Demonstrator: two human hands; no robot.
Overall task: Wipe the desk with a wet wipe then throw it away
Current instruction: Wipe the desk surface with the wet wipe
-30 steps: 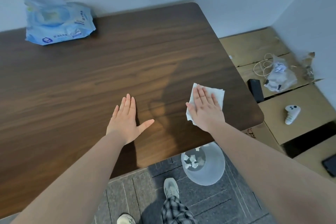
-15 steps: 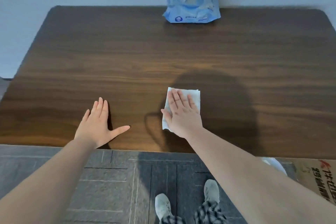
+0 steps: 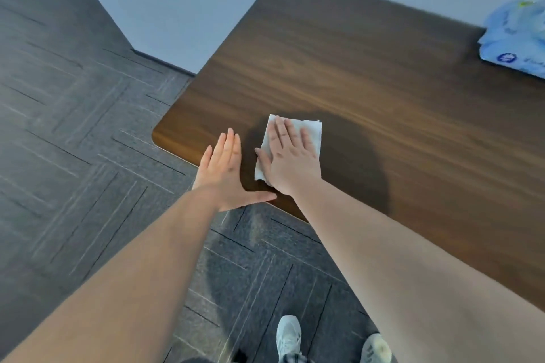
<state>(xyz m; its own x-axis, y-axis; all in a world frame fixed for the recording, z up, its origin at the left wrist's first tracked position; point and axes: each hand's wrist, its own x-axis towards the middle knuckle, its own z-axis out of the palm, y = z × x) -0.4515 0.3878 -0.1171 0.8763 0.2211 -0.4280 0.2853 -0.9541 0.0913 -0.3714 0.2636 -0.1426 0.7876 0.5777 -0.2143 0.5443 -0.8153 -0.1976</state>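
1. The fingers point(image 3: 284, 134) of the right hand point(image 3: 290, 160) lie out flat and close together, pressing a folded white wet wipe point(image 3: 312, 131) down onto the counter point(image 3: 368, 74). Nothing is pinched or gripped; the palm and fingers simply bear on it.
2. The left hand point(image 3: 224, 169) is flat too, fingers straight and together with the thumb stuck out sideways. It holds nothing and rests on the counter's near edge, just beside the wipe, the thumb reaching along that edge under the right wrist.
3. The wipe sits close to the counter's near left corner, its far edge and right side showing past the fingers, its near left end poking out by the thumb.
4. The step in hand looks to be the wiping itself, working the near strip of the counter by its left corner.
5. The next move, I'd judge, calls for steady downward pressure while sliding the wipe across whatever part is not yet done, keeping it from bunching.
6. A blue wet wipe pack point(image 3: 516, 41) lies at the far right of the counter, well apart from both hands. No bin is in view, so the throwing-away will need one found first.
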